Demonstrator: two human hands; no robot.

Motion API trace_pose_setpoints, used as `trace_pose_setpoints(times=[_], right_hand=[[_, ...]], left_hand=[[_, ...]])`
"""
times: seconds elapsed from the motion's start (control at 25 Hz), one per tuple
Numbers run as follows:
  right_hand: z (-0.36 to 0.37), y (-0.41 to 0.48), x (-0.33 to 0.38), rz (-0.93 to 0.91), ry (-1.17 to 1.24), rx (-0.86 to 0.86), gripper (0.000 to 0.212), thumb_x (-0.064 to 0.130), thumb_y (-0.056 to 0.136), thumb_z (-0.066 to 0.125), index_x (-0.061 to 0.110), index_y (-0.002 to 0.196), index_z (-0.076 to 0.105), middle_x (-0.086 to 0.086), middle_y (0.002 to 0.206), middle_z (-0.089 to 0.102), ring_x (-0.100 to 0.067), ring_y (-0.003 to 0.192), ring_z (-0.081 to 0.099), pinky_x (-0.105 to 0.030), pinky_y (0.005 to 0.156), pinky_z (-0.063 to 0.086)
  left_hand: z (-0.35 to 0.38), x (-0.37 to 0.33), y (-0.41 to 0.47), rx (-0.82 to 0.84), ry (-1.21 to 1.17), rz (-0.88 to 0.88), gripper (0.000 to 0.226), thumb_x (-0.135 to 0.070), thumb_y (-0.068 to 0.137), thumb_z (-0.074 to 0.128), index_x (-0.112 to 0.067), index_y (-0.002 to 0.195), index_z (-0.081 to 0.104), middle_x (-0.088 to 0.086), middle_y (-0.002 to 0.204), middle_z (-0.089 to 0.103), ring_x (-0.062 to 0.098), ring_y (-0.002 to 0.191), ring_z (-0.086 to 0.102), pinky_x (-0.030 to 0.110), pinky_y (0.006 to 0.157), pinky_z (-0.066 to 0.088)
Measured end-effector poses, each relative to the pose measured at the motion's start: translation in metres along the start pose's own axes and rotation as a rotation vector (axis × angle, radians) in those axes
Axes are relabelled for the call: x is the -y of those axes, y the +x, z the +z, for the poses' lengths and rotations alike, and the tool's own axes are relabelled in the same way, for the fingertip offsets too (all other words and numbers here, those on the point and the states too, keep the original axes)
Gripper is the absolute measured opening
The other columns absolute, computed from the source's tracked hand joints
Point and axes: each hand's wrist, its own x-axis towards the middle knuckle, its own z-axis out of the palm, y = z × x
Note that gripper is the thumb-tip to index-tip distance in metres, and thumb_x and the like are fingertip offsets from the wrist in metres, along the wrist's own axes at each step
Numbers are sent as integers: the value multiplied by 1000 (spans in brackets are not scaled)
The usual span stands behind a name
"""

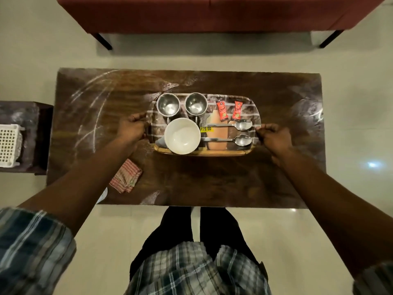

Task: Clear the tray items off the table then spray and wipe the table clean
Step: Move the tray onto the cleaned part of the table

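Left hand (133,126): fingers (142,119) curled closed over the left end of the tray.
Right hand (274,135): fingers (262,129) curled closed over the right end of the tray.
Tray (212,153): rectangular, printed pattern, wooden rim along the near edge; spans the gap between the two sets of fingers, over the middle of the worktop (whether it rests on the surface or is lifted cannot be told).
Worktop (191,184): dark wood-grain top, whitish smears toward its far-left and right parts.
Steel cups (168,103): two, side by side, at the tray's far edge, nearer the left fingers.
White bowl (182,136): empty, just beside the left fingers, toward the near rim, in front of the cups.
Spoons (241,125): two, lying parallel, bowls pointing at the right fingers; handles reach back to the white bowl.
Red sachets (221,111): two, on the far side of the spoons, nearer the right fingers.
Price sticker (206,129): yellow, on the tray between bowl and spoon handles.
Checked cloth (125,176): folded, on the worktop near the left forearm, on the near side of the left fingers and apart from the tray.
White basket (9,145): on a low side stand, well apart to the left of the left fingers.
Sofa (212,13): red, beyond the worktop.
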Motion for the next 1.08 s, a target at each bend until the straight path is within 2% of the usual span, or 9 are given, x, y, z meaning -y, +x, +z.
trace_pose_setpoints(times=[0.12,0.2,0.32,0.4,0.56,0.68,0.88,0.96,1.08], right_hand=[[10,40,-25,39,-45,14,11,10,101,70,6,111,75,-2,84,74,1,56,68,-16,51,53],[17,63,-39,37,-64,15,10,13,100,72,9,109,76,0,85,75,-6,66,71,-18,54,53],[26,99,-63,44,-81,28,12,14,101,72,7,109,77,-4,89,78,-11,73,70,-18,56,53],[32,118,-76,46,-77,33,15,14,101,72,5,111,77,-8,95,79,-7,70,71,-17,56,54],[42,144,-92,60,-54,36,7,13,101,73,10,106,75,-4,91,78,0,62,70,-17,57,55],[49,152,-101,92,-58,50,13,16,100,74,8,111,74,-7,100,79,-11,80,76,-25,70,60],[54,152,-100,123,-81,42,14,18,98,76,12,111,74,-7,104,79,-17,88,75,-32,78,62],[55,151,-97,132,-91,32,12,19,98,76,14,109,74,-5,102,79,-15,86,75,-32,79,63],[56,151,-95,136,-85,25,10,18,99,75,15,109,74,-4,100,78,-13,80,73,-30,74,60]], left_hand=[[21,25,33,0,45,-14,40,11,99,55,-23,97,76,-6,82,82,1,56,74,23,53,63],[29,37,54,-8,57,10,35,10,101,57,-17,116,76,-12,76,81,1,61,75,22,55,63],[47,59,90,-27,77,50,37,4,101,63,-6,136,70,9,111,81,24,95,77,35,80,66],[56,73,110,-30,102,77,39,2,101,64,-3,140,68,16,126,75,28,105,72,27,75,65],[69,92,136,-26,122,102,38,8,101,61,2,137,68,16,112,76,21,90,72,15,61,60],[70,102,146,-21,134,59,38,10,101,58,0,136,68,2,97,74,-1,64,70,16,55,59],[70,105,149,-22,154,16,38,8,101,58,-6,134,71,16,111,77,4,66,72,18,53,60],[71,105,148,-30,153,11,38,7,102,59,-7,135,71,17,113,77,8,69,73,18,53,61],[73,105,148,-20,157,20,40,8,102,58,-10,136,70,7,99,76,0,59,73,16,51,58]])
